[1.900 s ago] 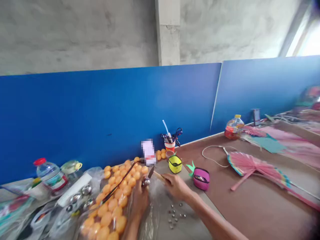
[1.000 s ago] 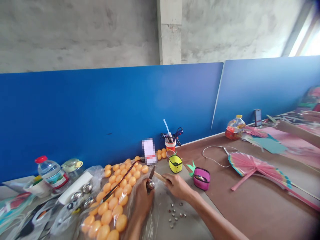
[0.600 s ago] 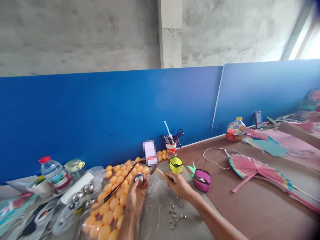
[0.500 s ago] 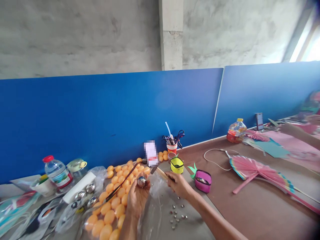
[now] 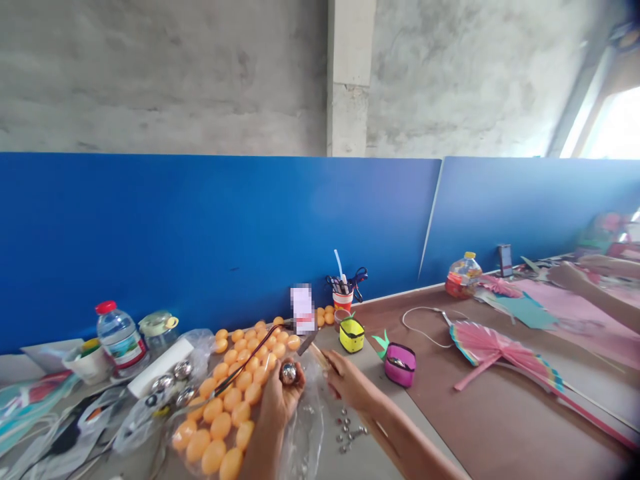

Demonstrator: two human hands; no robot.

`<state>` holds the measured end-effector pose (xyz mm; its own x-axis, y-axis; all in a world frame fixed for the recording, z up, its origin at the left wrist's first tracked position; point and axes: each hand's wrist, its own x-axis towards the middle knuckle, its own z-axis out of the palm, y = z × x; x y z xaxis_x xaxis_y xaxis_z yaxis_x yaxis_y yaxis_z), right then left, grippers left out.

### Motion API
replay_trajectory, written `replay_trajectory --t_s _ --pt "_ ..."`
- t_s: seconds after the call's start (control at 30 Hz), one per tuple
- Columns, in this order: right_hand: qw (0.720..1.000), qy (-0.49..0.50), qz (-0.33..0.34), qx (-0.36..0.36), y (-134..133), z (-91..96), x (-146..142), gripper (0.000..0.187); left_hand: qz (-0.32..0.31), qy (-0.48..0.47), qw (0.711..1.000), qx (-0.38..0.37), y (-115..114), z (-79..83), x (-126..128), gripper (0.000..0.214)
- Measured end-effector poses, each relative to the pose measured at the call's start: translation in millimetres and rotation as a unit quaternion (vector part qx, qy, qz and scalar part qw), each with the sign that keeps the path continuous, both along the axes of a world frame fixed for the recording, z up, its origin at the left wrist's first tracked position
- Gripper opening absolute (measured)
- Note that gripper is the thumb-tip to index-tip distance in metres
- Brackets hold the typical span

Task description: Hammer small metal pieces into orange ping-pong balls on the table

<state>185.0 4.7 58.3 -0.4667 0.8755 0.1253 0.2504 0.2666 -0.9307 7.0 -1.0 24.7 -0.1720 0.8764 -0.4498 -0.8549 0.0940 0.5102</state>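
Observation:
A shiny metal ball [image 5: 289, 373] rests in the curled fingers of my left hand [image 5: 283, 399], its top facing up. My right hand [image 5: 346, 379] is wrapped around the wooden handle of a small hammer [image 5: 307, 344]. The dark hammer head is raised above and just right of the ball, apart from it. Below my right hand, several small metal pieces [image 5: 345, 430] lie scattered on the grey table surface. Beside my left hand, many orange balls [image 5: 220, 427] are spread under clear plastic.
More metal balls [image 5: 183, 369] and a red-capped bottle [image 5: 120, 337] stand left. Behind are a phone [image 5: 303, 310] and a cup of tools [image 5: 343, 300]. Yellow [image 5: 352, 335] and purple [image 5: 400, 365] pouches sit right, near a pink fan [image 5: 500, 347]. Another person's arm [image 5: 590, 290] reaches in far right.
My right hand has shifted slightly left and down with the hammer, whose handle now slants more steeply. The ball in my left hand sits slightly lower in view. The camera view has shifted a little.

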Motion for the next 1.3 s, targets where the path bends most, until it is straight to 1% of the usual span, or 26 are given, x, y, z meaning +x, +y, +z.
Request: replay_trajectory --t_s 0.07,0.13,0.23,0.3,0.33,0.4,0.47,0.5,0.57,0.7,0.8,0.87,0.93,1.0,1.07,1.13,1.23,1.3 --pt "0.997 0.039 0.005 -0.067 -6.3 -5.6 -6.2 0.025 0.004 0.005 1.000 0.003 0.0 -1.7 0.2 0.012" --pt "0.991 0.066 0.020 -0.119 -10.1 -13.0 -12.8 0.022 0.010 0.011 1.000 0.008 -1.0 -1.9 0.7 0.008" --pt "0.982 0.110 0.049 -0.147 -12.5 -21.2 -18.0 0.021 0.012 0.010 1.000 0.012 -2.5 0.0 1.3 0.007" --pt "0.970 0.168 0.068 -0.162 -13.2 -23.5 -16.5 0.024 0.001 0.005 1.000 0.006 -2.5 1.1 1.1 0.009" --pt "0.958 0.205 0.081 -0.182 -13.5 -24.1 -14.6 0.028 -0.006 0.004 1.000 0.004 -2.2 1.3 0.8 0.009" --pt "0.922 0.277 0.112 -0.247 -13.7 -26.1 -9.8 0.047 -0.016 0.009 1.000 0.008 -1.5 0.4 -0.2 0.008" --pt "0.884 0.327 0.134 -0.307 -13.4 -30.2 -6.1 0.065 -0.020 0.015 1.000 0.017 -1.2 -1.8 -1.4 0.007" --pt "0.871 0.342 0.138 -0.323 -13.0 -33.1 -5.2 0.070 -0.022 0.018 0.999 0.021 -1.3 -3.0 -1.9 0.007" --pt "0.860 0.366 0.139 -0.328 -12.2 -39.2 -5.7 0.070 -0.023 0.021 0.999 0.026 -2.2 -5.1 -2.4 0.007" --pt "0.844 0.413 0.140 -0.314 -13.3 -46.7 -12.1 0.056 -0.025 0.023 0.999 0.039 -3.9 -6.5 -1.6 0.005" --pt "0.848 0.405 0.134 -0.315 -15.9 -46.8 -17.2 0.040 -0.029 0.032 0.998 0.041 -3.0 -7.1 -1.1 0.005" --pt "0.850 0.393 0.131 -0.326 -17.1 -45.9 -19.1 0.035 -0.022 0.045 0.998 0.032 -1.6 -8.8 -1.5 0.006" --pt "0.837 0.402 0.143 -0.343 -17.7 -45.5 -19.1 0.038 -0.011 0.057 0.998 0.028 -0.2 -11.6 -2.5 0.007" --pt "0.822 0.413 0.175 -0.351 -18.5 -45.8 -18.2 0.045 -0.008 0.070 0.997 0.030 0.9 -14.7 -3.4 0.007" --pt "0.822 0.404 0.204 -0.346 -20.2 -46.4 -17.6 0.049 -0.023 0.092 0.995 0.035 1.5 -17.2 -3.5 0.005" --pt "0.837 0.380 0.194 -0.342 -22.5 -46.4 -18.8 0.049 -0.038 0.120 0.991 0.039 1.8 -18.5 -2.2 0.006" --pt "0.873 0.338 0.104 -0.337 -25.5 -44.5 -22.8 0.046 -0.031 0.140 0.989 0.032 1.5 -18.5 2.1 0.006" --pt "0.891 0.318 0.057 -0.320 -26.4 -42.7 -25.3 0.047 -0.020 0.137 0.990 0.024 0.8 -17.9 5.3 0.005"
